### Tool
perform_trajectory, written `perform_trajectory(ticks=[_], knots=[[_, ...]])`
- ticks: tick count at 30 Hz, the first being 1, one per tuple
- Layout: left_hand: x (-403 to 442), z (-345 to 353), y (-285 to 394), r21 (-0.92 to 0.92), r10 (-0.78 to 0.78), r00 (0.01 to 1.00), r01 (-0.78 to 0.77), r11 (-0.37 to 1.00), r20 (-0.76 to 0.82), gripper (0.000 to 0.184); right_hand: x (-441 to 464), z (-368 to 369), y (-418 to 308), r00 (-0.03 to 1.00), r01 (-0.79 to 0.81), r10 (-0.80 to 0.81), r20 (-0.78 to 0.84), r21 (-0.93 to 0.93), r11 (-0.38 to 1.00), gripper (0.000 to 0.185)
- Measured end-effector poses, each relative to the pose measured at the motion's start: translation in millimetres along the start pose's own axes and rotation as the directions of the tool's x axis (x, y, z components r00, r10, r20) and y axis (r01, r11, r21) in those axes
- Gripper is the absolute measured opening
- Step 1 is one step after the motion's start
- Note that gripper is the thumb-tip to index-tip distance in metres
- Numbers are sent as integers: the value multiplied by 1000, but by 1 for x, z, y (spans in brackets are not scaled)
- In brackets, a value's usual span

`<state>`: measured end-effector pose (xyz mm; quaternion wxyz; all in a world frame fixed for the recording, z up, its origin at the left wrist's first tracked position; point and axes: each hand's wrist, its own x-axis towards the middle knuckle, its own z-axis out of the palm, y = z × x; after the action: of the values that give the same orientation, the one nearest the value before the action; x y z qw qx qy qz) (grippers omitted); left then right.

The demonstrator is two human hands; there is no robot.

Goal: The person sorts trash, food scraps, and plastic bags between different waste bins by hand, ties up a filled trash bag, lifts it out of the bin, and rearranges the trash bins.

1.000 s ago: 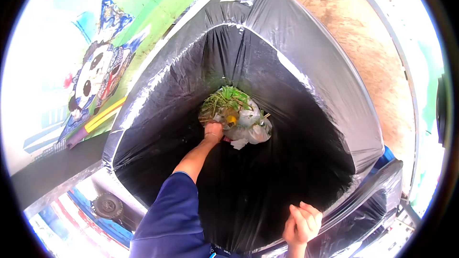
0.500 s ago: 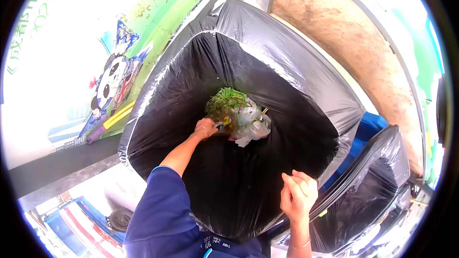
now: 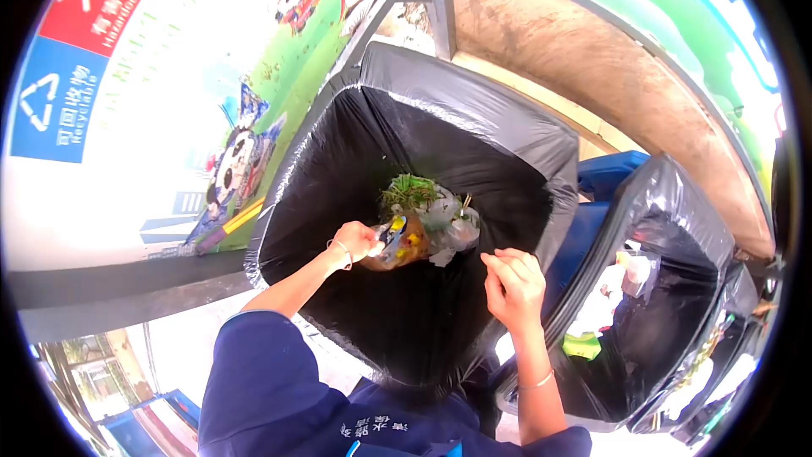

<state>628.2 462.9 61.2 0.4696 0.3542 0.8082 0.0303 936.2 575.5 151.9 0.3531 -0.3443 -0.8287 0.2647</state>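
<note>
Black liner (image 3: 406,313) surrounds a bag (image 3: 410,245); left hand (image 3: 359,240) grips it, right hand (image 3: 516,288), loosely curled, looks empty. Gripping seems the step; any lift calls for firmness.

"HazardousWaste" panel (image 3: 100,2), "Recyclable" panel (image 3: 59,101)

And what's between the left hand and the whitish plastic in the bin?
In the head view, a clear bag with yellow bits lies between the left hand, which grips it, and the whitish plastic.
</note>
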Motion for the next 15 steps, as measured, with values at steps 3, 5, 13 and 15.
perform_trajectory(ticks=[3,5,13,15], knots=[[-49,-26,39,-70,120,987,-128,989,-106,17,-14,-7,3,979,-18,30,-200,59,998,25],[-96,-46,89,-115,196,970,-213,970,-148,16,-29,-15,7,955,-13,44,-293,105,994,28],[-283,-55,315,-278,545,833,-548,789,-93,12,-178,-135,-34,888,-203,308,-340,311,928,29],[-323,-33,372,-120,642,764,-644,756,-62,15,-215,-165,-35,869,-281,402,-287,382,880,30]])
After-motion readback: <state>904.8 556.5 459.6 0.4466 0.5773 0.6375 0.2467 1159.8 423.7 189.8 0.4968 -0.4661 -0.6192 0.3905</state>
